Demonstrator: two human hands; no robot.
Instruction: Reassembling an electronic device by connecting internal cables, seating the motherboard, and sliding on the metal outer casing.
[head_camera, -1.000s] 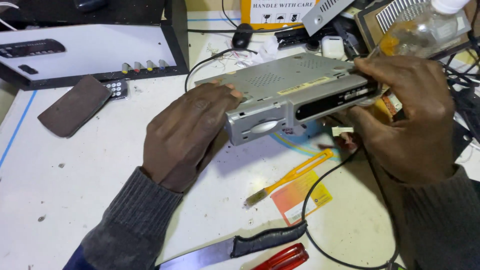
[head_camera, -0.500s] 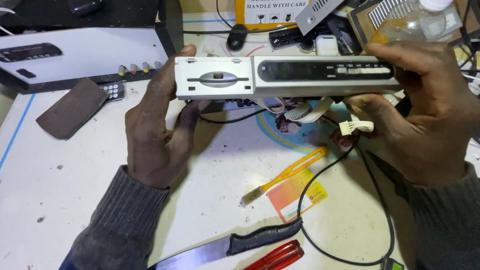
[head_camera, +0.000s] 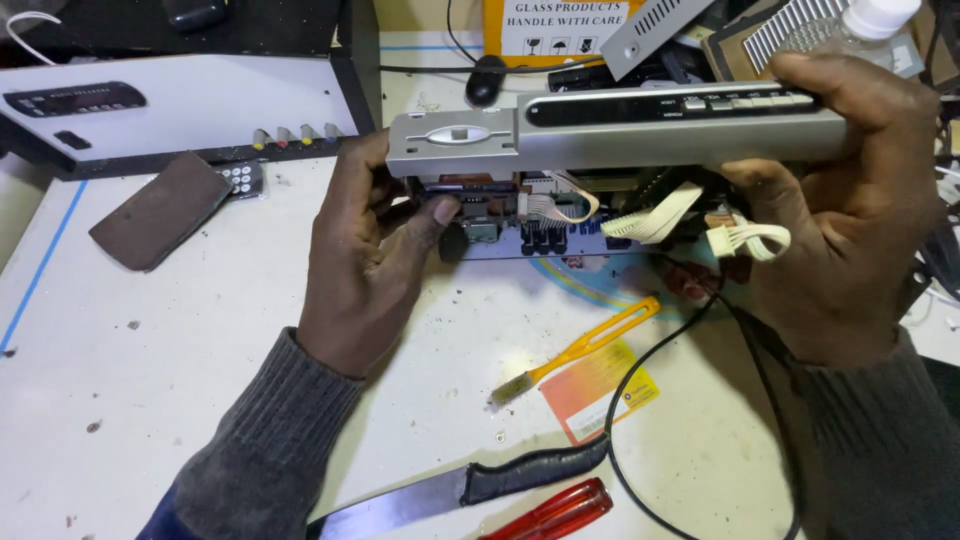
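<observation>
1. Head view: a silver disc player (head_camera: 620, 135) is held above the white table (head_camera: 150, 400), front panel facing up.
2. Its left end is gripped by the left hand (head_camera: 370, 260), its right end by the right hand (head_camera: 850, 220).
3. The casing is seen already opened; ribbon cables (head_camera: 655, 212) and a circuit board (head_camera: 530, 225) hang exposed, not yet detached.
4. An orange brush (head_camera: 575, 350), a knife (head_camera: 470, 490) and a red screwdriver (head_camera: 555, 515) lie untouched below.

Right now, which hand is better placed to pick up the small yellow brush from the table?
Probably the left hand: it grips only the silver player's end, and the yellow plastic brush lies beside it.
</observation>
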